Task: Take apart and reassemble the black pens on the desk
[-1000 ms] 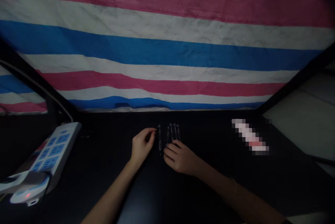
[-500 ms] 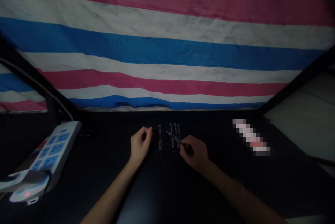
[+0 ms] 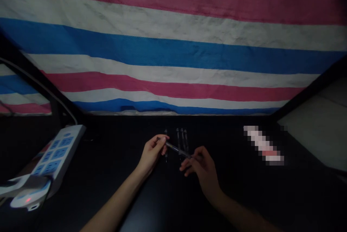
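Sheet [image 3: 173, 55]: pink, white and blue stripes fill the background, its upper part cut off by the frame.
Tabletop [image 3: 151, 203]: black and dim, so its outline is hard to follow; the near edge is lost in shadow.
Power strip [image 3: 61, 149]: white with blue socket faces, on the left, well apart from the hands; a dark plug [image 3: 40, 183] and a red light show at its near end, and any print is too small to read.
Right hand [image 3: 206, 174]: thumb and forefinger grip the near end of the held pen, the other fingers loosely spread; the forearm runs out of frame.
Left hand [image 3: 151, 152]: thumb and fingers closed on the pen's far end, covering it.
Blurred patch [image 3: 261, 143]: pink-white and red blocks on the right; contents and any lettering unreadable.
Held pen [image 3: 176, 149]: slanting between both hands, its markings illegible.
Three pens [image 3: 182, 140]: side by side just beyond the right hand, near ends partly covered.
Single pen [image 3: 166, 157]: beside the left hand, whose fingers hide its middle.
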`<state>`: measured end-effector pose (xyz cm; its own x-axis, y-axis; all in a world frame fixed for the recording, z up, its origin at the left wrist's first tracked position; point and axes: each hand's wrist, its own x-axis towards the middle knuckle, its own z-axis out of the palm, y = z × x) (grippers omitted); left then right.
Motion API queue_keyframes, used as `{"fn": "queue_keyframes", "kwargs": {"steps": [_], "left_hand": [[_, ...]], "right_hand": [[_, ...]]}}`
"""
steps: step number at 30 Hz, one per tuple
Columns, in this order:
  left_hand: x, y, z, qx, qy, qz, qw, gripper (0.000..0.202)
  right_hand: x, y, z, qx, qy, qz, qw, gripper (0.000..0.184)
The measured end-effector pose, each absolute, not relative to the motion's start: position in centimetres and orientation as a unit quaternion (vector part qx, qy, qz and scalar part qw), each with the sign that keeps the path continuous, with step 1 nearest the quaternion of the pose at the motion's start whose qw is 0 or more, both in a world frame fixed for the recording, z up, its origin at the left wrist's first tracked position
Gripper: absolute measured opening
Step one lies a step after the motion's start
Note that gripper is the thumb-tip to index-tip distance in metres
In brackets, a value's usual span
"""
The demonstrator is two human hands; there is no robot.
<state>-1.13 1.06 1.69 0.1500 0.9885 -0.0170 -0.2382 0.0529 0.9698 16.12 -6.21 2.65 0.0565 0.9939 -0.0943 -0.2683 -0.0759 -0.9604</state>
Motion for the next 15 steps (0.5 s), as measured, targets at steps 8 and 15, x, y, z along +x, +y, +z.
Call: {"fn": "queue_keyframes", "kwargs": {"steps": [8, 15], "left_hand": [[-0.8, 0.4, 2.1, 0.410, 0.344, 0.466, 0.704, 0.036], [-0.5, -0.4, 2.3, 0.382, 0.340, 0.474, 0.717, 0.033]], "right_hand": [[15.6, -7.6, 0.7, -0.338, -0.309, 0.836, 0.302, 0.046], [16.1, -7.5, 0.3, -0.369, -0.340, 0.816, 0.287, 0.037]]}}
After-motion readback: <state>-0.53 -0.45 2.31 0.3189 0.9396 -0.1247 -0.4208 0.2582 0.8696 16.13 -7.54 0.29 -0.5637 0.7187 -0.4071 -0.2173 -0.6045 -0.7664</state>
